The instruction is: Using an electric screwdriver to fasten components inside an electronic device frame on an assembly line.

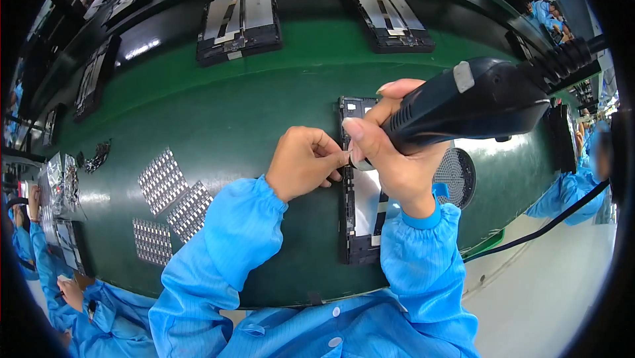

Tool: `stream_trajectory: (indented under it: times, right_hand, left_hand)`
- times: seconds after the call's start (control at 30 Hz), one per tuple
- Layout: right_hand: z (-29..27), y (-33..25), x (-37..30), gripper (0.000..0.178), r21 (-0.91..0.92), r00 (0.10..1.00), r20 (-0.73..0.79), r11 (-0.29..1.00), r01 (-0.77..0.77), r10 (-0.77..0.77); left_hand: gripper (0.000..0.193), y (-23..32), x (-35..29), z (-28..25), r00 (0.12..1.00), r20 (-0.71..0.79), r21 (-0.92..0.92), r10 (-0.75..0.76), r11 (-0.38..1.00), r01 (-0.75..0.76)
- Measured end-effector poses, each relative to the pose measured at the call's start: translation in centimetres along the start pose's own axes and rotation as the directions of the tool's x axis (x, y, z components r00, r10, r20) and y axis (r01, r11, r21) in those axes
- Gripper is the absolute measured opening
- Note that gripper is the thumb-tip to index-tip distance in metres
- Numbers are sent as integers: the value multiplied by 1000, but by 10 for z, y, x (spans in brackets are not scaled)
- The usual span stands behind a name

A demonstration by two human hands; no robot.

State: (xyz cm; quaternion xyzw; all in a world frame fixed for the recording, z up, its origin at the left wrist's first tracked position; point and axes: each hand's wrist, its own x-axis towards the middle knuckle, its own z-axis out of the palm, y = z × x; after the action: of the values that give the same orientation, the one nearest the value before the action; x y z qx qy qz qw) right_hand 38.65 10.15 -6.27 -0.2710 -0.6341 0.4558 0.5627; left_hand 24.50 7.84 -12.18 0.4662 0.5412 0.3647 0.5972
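The black casing (362,209) lies on the tabletop (311,239) right in front of you, a little right of your middle, its long axis running roughly away from your body. A shiny metal sheet fills much of its inside; your right hand and sleeve cover part of its right side.

The relation to mind is at the casing's left long edge: the casing lies to the right of your left fingers and beneath your right hand. Both hands meet there, over the far half of its length, so neither is clearly the nearer.

Your right hand (407,166) is wrapped around a corded black tool (469,103), which slants down leftward, its working end by that edge. Your left hand (301,159) reaches in from the left, thumb and forefinger drawn together beside the tool's low end; you cannot tell from here whether they pinch a small part or only each other.

Just right of your right wrist sits a round perforated dish (458,176). Well to your left lie three sheets of small parts (163,181), near one another. Beyond your hands, toward the far side, stand two similar casings, one leftward (239,17) and one rightward (385,14).
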Motion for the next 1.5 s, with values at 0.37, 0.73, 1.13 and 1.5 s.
stream_trajectory:
  times: [0.37,0.73,1.13,1.5]
  right_hand:
    - [-14,11,-2,38,109,999,-43,994,0,4]
    - [-18,10,-4,42,-307,932,260,893,328,-253]
    - [-77,-23,-5,55,-22,987,-126,995,101,-103]
    - [-192,-26,-54,39,97,900,-433,990,104,-52]
  left_hand:
    - [15,-2,9,11,1000,-8,11,0,1000,1]
    - [8,-21,23,15,985,-7,-81,175,981,-175]
    - [23,15,14,28,993,-19,22,-113,993,114]
    - [20,19,88,50,734,-329,173,595,802,-572]
